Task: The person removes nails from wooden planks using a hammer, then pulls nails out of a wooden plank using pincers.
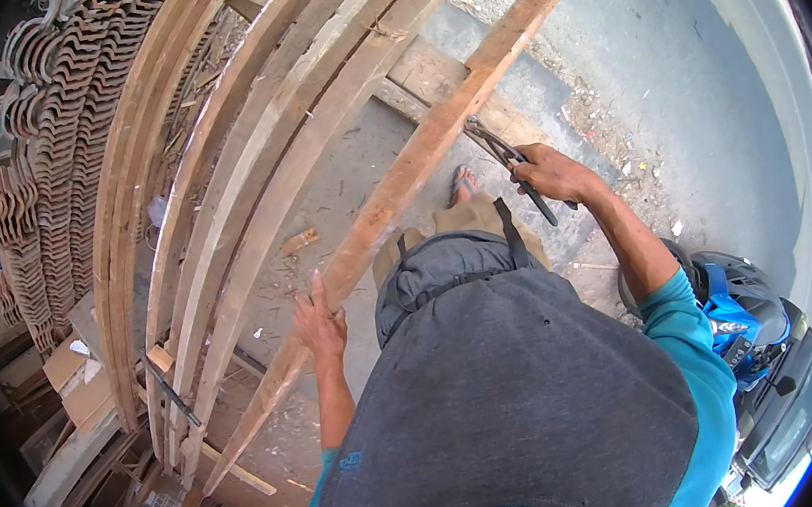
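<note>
A long wooden beam (408, 170) runs diagonally across the view, from the lower left to the top right. My left hand (318, 319) lies on its lower part, fingers stretched along the wood. In my right hand (555, 176) is a pair of dark long-handled pincers (496, 144), its handles partly hidden by the fingers. The jaws of the pincers are at the beam's right edge, close to where it crosses a wooden crosspiece (516, 126). Whether they grip a nail is too small to tell.
Several more wooden beams (258, 189) lie side by side to the left. Beyond them are stacked roof tiles (74, 158). A black rod (173, 388) crosses the beams' lower ends. A wood offcut (300, 241) and debris lie on the concrete floor. At right stands a motorbike (787, 403) beside a blue-and-black item (733, 315).
</note>
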`<state>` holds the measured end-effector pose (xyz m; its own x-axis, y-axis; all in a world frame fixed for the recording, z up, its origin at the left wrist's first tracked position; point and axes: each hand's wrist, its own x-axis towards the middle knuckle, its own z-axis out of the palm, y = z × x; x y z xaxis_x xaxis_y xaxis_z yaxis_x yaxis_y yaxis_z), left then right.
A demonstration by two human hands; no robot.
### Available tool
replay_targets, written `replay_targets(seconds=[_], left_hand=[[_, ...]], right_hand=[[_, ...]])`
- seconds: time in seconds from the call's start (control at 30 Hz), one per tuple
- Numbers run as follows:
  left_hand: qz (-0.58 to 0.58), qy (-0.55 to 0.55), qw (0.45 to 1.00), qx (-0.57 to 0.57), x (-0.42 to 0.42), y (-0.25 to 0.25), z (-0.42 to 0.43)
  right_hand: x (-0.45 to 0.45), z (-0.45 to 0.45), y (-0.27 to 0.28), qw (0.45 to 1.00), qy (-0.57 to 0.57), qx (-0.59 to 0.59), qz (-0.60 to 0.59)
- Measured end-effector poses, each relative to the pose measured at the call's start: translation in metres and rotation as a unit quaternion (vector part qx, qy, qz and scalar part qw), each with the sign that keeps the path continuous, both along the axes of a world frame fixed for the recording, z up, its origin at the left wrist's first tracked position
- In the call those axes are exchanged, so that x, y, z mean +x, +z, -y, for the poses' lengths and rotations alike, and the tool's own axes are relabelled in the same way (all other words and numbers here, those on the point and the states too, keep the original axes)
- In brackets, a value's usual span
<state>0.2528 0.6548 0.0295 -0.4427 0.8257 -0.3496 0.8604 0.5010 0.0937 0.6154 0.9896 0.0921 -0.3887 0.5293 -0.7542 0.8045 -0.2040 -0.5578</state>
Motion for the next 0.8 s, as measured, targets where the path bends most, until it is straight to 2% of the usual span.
replay_targets(seconds=[0.13,0.27,0.33,0.43,0.57,0.6,0.67,0.73,0.8], left_hand=[[0.013,-0.004,1.000,0.019,-0.001,0.000,0.002],[0.019,0.003,1.000,0.005,-0.001,-0.003,0.004],[0.022,0.012,1.000,-0.011,-0.001,0.001,0.001],[0.033,-0.003,0.999,0.002,-0.008,-0.004,0.004],[0.051,-0.011,0.999,-0.007,-0.016,-0.002,-0.001],[0.074,-0.004,0.997,-0.027,-0.021,-0.001,-0.003],[0.098,0.005,0.994,-0.046,-0.037,-0.006,-0.007],[0.173,-0.003,0.985,-0.020,-0.055,-0.009,-0.008],[0.164,-0.007,0.986,-0.005,-0.054,0.001,-0.013]], right_hand=[[-0.007,-0.003,0.003,0.998,0.049,0.025,0.036],[-0.003,0.001,-0.007,1.000,0.017,0.016,0.001],[-0.006,0.004,-0.004,0.989,-0.096,-0.095,-0.063],[-0.014,0.019,-0.011,0.978,-0.155,-0.112,-0.089],[-0.036,0.058,-0.034,0.963,-0.242,-0.053,-0.110],[-0.045,0.071,-0.045,0.962,-0.256,-0.021,-0.094],[-0.067,0.101,-0.082,0.935,-0.315,0.060,-0.151],[-0.078,0.117,-0.108,0.932,-0.314,0.085,-0.159],[-0.081,0.118,-0.109,0.924,-0.319,0.115,-0.174]])
